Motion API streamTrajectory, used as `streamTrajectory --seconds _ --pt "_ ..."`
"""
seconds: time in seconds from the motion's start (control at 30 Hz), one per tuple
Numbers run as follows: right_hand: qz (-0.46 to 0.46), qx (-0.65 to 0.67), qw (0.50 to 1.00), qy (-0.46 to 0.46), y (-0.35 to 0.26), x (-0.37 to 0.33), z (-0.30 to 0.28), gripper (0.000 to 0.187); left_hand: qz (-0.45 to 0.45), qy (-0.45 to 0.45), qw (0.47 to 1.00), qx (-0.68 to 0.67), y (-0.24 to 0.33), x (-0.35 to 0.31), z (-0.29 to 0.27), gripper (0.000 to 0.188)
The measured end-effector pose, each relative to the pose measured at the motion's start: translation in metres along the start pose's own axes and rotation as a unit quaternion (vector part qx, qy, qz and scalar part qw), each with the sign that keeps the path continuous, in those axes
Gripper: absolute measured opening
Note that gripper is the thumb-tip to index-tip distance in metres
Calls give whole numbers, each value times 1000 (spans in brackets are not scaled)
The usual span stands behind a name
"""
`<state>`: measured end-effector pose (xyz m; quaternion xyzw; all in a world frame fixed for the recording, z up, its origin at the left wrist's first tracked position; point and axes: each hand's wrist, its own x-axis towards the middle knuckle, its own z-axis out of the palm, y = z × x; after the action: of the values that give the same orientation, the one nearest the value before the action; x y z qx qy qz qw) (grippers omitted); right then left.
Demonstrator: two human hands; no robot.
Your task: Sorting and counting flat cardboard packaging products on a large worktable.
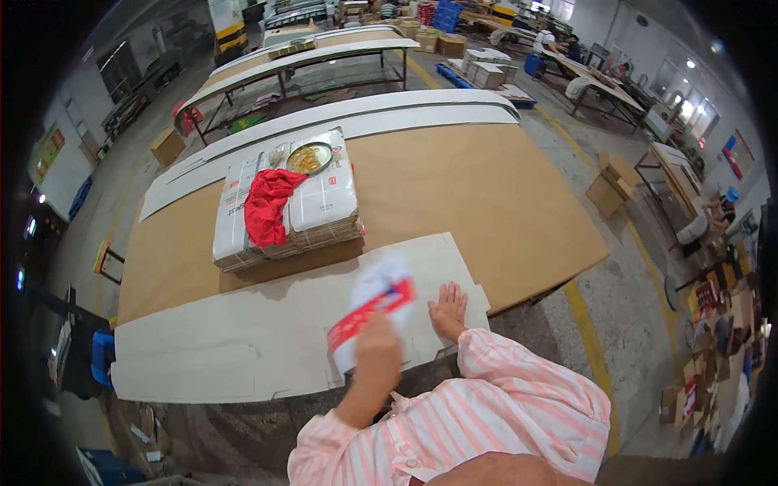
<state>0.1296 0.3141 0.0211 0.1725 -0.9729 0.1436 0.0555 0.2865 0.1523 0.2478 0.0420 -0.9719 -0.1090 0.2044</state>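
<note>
My left hand [378, 350], smeared a little by motion, is closed on a blurred white, red and blue printed sheet [371, 312]. It holds this piece over the pale cardboard strip [300, 324] along the table's near edge. Whether the piece is paper, a bag or thin card cannot be told. To its right, my right hand [448, 311] lies flat on the strip with the fingers apart, holding nothing. Beyond them stands a strapped stack of white flat packages [324, 198]. On top of it are a crumpled red cloth [269, 206] and a round dish [309, 158] with small yellowish pieces.
The large table is covered with brown board [454, 194], and long pale strips [389, 112] lie along its far side. Behind it is another long table [324, 50]. An open cardboard box [612, 185] sits on the floor at right. Other people work in the background.
</note>
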Motion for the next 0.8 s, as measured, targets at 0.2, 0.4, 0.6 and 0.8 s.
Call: streamTrajectory --seconds 0.2,0.4,0.6,0.8 --pt "-18 -80 996 -33 10 1 12 70 39 -81 977 191 52 -5 59 39" --pt "36 -45 998 -2 19 10 3 64 -214 120 931 -272 -52 -18 -33 51" --pt "22 -68 997 -31 5 16 1 65 -444 337 463 -689 -205 -149 -17 60" --pt "32 -78 995 -60 5 10 2 65 -491 323 425 -688 -273 -217 39 50"
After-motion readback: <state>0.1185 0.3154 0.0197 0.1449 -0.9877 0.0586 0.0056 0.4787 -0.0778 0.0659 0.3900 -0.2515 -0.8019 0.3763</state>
